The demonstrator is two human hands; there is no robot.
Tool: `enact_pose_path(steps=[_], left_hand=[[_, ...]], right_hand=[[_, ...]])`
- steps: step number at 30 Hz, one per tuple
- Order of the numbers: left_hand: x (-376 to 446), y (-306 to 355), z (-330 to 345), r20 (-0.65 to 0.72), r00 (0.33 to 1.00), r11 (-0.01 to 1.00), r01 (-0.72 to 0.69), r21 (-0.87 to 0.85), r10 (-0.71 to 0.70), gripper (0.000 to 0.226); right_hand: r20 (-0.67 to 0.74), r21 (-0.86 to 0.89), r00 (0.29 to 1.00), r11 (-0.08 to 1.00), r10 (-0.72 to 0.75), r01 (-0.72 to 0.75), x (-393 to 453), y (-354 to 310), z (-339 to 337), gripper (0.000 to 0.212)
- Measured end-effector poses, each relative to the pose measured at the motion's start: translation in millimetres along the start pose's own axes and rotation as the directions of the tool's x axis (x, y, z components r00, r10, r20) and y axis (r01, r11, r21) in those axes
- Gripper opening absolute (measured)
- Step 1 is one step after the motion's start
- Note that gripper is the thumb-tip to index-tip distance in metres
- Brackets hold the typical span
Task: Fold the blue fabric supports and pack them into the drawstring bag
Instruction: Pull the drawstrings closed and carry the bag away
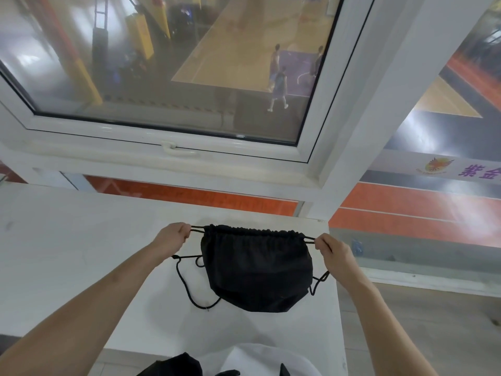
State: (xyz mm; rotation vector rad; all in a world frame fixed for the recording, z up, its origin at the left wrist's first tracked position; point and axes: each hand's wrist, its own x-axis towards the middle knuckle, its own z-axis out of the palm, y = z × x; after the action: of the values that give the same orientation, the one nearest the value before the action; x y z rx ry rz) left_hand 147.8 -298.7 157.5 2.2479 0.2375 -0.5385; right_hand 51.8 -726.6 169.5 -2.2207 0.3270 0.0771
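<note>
1. Where the picture was nearest to the person, a white garment point(260, 359) and some black cloth point(173, 366) showed at the bottom edge, just before the near edge of the white table point(67, 267).
2. Both bare forearms reached forward over the table, the left one crossing much of its open left part and the right one passing over its right edge.
3. The black drawstring bag point(257, 270) lay on the table between the hands, its rounded bottom toward the person and its gathered mouth on the far side; the mouth was drawn closed and the bag looked full.
4. The left hand point(172, 240) had its fingers curled and pinched the black cord point(198, 229) that came out of the left end of the mouth.
5. The right hand point(334, 251) had its fingers curled as well and pinched the cord at the right end, so both cords ran out taut to the sides.
6. Loose loops of cord point(187, 286) lay on the table to the left of the bag, and a shorter loop hung at the right, near the table's right edge.
7. The bag was close to the far right corner of the table; to the left there was wide white surface.
8. Beyond the far edge stood a white window frame point(168, 139) with a handle point(173, 150), and through the glass a sports court point(244, 44) with several people was seen.
</note>
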Motion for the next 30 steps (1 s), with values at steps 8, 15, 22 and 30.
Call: enact_pose_path(steps=[8, 15, 22, 30], left_hand=[[-12, 14, 8, 0.255, 0.965, 0.987, -0.098, 0.129, 0.062, 0.038], [-22, 13, 28, 0.278, 0.960, 0.998, -0.011, -0.068, 0.029, 0.042], [-26, 15, 46, 0.238, 0.968, 0.941, 0.013, -0.337, 0.072, 0.038], [-4, 7, 44, -0.015, 0.999, 0.870, 0.037, -0.491, -0.051, 0.029]], right_hand=[[0.222, 0.015, 0.971, 0.996, 0.084, -0.089, -14, -2, -2, 0.030], [0.256, -0.037, 0.963, 0.996, 0.090, -0.083, -14, -17, 2, 0.025], [0.269, -0.030, 0.958, 0.995, 0.101, -0.096, -8, -14, 11, 0.026], [0.073, -0.015, 0.995, 0.997, 0.075, -0.074, -16, -5, -4, 0.032]])
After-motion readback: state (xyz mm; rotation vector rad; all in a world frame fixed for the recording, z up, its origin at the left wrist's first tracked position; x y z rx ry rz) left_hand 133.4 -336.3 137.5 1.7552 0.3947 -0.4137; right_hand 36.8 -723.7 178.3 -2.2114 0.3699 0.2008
